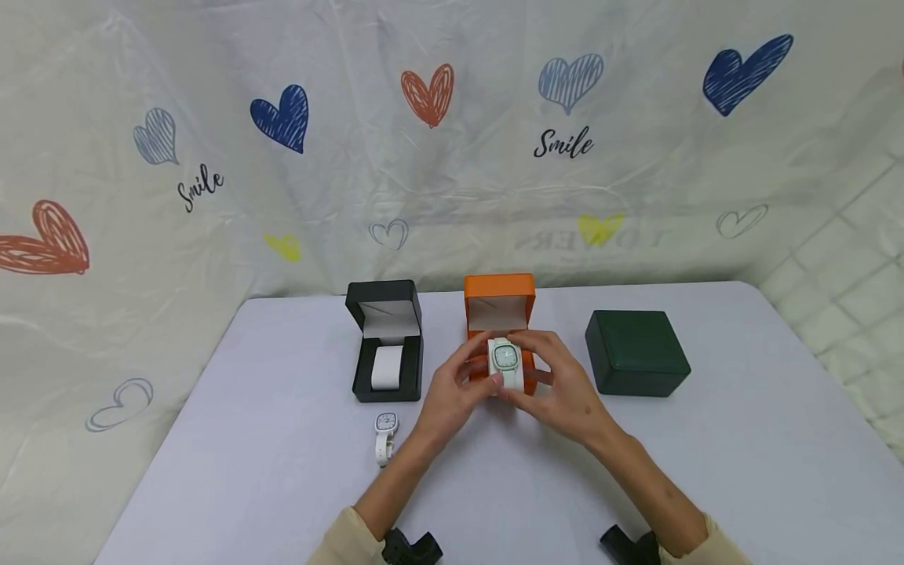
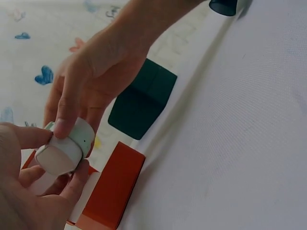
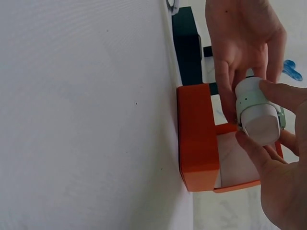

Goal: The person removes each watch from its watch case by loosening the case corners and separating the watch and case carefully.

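A pale green wristwatch (image 1: 505, 357) with a square-looking face is wrapped round a white cushion (image 3: 261, 128). My left hand (image 1: 452, 392) holds it from the left and my right hand (image 1: 567, 392) from the right, fingers and thumbs curled about its edges. Both hands are over the open orange watch box (image 1: 499, 284), whose lid stands up behind them. In the wrist views the watch and cushion are above the box, apart from its front wall (image 3: 197, 143). The hands cover much of the box's inside in the head view.
An open black watch box (image 1: 384, 294) holding a white cushion (image 1: 387, 367) stands left of the orange one. In front of it lies a white wristwatch (image 1: 386, 424), beside my left forearm. A closed dark green box (image 1: 639, 353) sits at right on the white-covered table (image 1: 741, 439).
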Tool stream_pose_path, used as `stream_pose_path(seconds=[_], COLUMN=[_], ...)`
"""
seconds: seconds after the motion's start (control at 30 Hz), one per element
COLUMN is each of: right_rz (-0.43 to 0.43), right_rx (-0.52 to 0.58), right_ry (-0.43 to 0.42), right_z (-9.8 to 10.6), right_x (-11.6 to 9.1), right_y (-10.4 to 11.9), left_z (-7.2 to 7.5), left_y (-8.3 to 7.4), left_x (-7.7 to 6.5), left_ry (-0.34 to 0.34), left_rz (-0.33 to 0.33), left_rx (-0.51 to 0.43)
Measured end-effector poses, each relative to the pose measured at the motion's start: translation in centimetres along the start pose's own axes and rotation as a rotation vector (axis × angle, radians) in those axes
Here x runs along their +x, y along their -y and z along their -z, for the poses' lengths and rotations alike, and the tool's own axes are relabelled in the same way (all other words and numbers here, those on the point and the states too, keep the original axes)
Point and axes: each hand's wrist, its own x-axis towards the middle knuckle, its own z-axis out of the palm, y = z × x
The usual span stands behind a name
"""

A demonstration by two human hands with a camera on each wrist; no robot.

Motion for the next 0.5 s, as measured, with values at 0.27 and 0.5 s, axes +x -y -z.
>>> stream_pose_path(seconds=[0.27,0.5], right_rz=[0.018,0.047], right_rx=[0.013,0.006], right_ry=[0.03,0.012], right_z=[0.22,0.27], right_x=[-0.71,-1.07], right_y=[-0.04,-0.18], left_z=[0.09,-0.23], left_y=[-0.01,-0.17], left_x=[-0.16,-0.19], left_ry=[0.015,-0.026], left_rz=[0.015,-0.03], left_rx=[-0.003,0.027])
